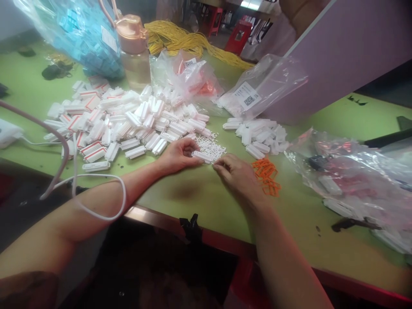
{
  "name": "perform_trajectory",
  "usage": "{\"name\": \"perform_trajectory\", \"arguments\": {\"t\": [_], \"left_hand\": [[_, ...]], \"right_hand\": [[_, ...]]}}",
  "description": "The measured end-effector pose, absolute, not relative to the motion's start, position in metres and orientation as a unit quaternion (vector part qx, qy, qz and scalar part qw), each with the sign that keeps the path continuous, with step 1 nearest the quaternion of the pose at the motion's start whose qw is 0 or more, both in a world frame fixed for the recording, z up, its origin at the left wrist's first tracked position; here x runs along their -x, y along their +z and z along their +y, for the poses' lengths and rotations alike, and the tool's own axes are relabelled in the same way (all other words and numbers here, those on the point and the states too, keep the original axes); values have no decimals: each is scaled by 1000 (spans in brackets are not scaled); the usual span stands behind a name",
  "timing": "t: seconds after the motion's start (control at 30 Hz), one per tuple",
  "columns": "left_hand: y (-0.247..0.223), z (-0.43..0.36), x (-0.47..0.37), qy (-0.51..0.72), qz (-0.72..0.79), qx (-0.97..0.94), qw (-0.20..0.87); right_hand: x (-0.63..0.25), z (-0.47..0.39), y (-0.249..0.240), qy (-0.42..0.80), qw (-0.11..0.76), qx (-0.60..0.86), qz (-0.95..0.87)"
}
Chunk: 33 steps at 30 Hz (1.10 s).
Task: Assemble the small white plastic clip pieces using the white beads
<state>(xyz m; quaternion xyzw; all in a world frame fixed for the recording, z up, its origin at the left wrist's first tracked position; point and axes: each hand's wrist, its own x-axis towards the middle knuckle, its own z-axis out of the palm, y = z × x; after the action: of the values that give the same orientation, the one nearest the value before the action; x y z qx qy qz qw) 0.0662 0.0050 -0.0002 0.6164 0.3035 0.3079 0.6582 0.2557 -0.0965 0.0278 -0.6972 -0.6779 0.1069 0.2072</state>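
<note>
My left hand point(177, 155) is closed on one end of a small white plastic housing point(202, 156), held just above the green table. At the other end of that housing, the fingertips of my right hand point(234, 171) are pinched together; whatever lies between them is too small to make out. Right behind both hands spreads a heap of tiny white pegs point(210, 146). Orange plastic frames point(267, 176) lie beside my right hand. A large pile of white housings point(128, 116), some with red-orange edging, covers the table behind my left hand.
More white pieces point(260, 134) lie before a labelled clear bag point(249, 96). A bottle point(133, 51) and a bag of blue parts point(90, 43) stand at the back left. A white cable point(124, 193) loops over my left forearm. Plastic bags point(350, 171) lie at right.
</note>
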Motion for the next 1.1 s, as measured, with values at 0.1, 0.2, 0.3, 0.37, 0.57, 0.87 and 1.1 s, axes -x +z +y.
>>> {"name": "perform_trajectory", "arguments": {"t": [0.1,0.2,0.3,0.37,0.57,0.87,1.1], "left_hand": [[1,5,-66,301,300,-615,664],[0,4,-66,291,292,-613,674],[-1,4,-67,290,292,-614,673],[-1,4,-68,290,292,-613,675],[-5,4,-68,298,283,-598,688],[-11,6,-69,343,299,-532,714],[-7,7,-71,347,323,-523,709]], "right_hand": [[-254,-95,29,111,305,678,-659],[-249,-94,29,99,375,653,-650],[-244,-94,26,80,396,628,-665],[-242,-93,22,56,398,612,-681],[-242,-91,16,-73,344,597,-721],[-240,-96,22,-102,280,584,-755],[-259,-94,22,57,342,655,-671]]}}
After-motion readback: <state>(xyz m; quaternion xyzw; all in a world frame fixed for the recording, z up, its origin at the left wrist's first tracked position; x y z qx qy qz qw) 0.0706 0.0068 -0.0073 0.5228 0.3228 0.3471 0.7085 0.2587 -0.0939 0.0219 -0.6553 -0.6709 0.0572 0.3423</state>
